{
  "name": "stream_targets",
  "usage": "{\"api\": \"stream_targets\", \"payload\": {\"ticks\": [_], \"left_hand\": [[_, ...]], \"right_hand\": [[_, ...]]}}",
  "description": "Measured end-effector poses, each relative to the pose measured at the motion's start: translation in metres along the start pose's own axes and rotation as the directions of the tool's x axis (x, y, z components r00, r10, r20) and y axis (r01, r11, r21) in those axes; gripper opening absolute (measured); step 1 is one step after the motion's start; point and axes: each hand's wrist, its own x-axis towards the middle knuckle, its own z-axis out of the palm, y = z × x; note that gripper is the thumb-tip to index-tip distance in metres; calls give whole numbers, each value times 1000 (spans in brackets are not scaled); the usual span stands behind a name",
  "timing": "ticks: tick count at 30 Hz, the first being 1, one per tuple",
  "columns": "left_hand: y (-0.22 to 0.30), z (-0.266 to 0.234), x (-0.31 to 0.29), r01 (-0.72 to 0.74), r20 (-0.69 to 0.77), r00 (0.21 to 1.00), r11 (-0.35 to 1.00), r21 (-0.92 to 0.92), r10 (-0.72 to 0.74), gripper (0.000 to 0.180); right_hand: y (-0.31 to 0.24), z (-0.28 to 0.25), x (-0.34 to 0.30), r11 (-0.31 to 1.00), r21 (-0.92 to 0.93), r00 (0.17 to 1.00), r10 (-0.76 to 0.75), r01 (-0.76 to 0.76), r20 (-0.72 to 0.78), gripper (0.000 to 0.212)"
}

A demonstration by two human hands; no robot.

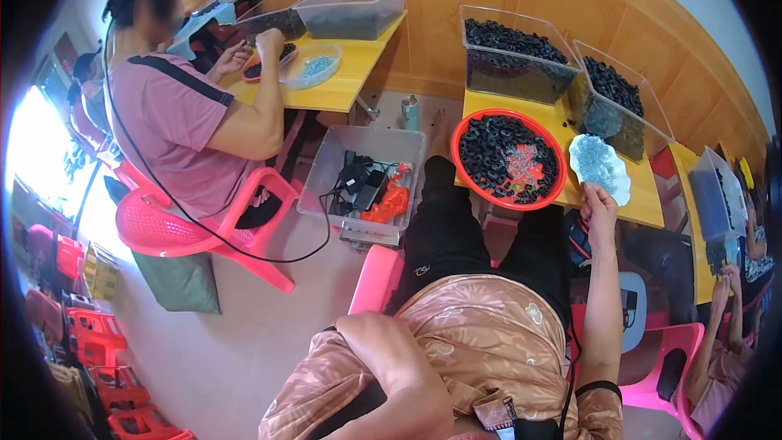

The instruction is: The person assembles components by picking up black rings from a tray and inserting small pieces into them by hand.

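Observation:
My right hand (601, 205) reaches to the near edge of a white scalloped dish (621, 193) that holds small clear bluish pieces (595, 161). Its fingers are drawn together at the dish's edge; whatever is between them is too small to make out. Left of the dish, a round red tray (461, 175) holds many small black ring-like parts (489, 147), with a patch of clear bits on its red bottom. My left forearm bends across my chest, and its hand is out of the picture below.
Two clear bins (521, 73) (623, 114) of black parts stand behind on the yellow table (643, 210). A clear box (305, 195) with cables and orange items sits at left. A co-worker (175, 106) handles parts at another table; another person's hands (727, 281) show at far right.

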Motion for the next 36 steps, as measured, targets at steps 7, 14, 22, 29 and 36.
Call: {"api": "stream_targets", "payload": {"ticks": [7, 14, 22, 29, 36], "left_hand": [[-1, -3, 5, -7, 11, 1000, 1000, 10, 6, 19], [-9, -12, 7, 95, -10, 995, 995, 33, -94, 20], [-7, -12, 2, 123, -24, 992, 992, -40, -124, 21], [-6, -11, 1, 127, -28, 991, 991, -49, -129, 21], [-2, -10, 4, 98, -25, 995, 994, -36, -99, 22]], "right_hand": [[-2, 3, -1, 1000, 1, 1000, 27, -27, -7, 15], [1, 2, -1, 998, -42, 998, 52, -54, -48, 13], [-9, 6, -5, 1000, 6, 1000, 8, -8, -4, 15], [-8, 6, -5, 1000, 3, 1000, 5, -5, -9, 16], [-9, 7, -5, 999, -25, 999, 28, -28, -15, 16]]}}
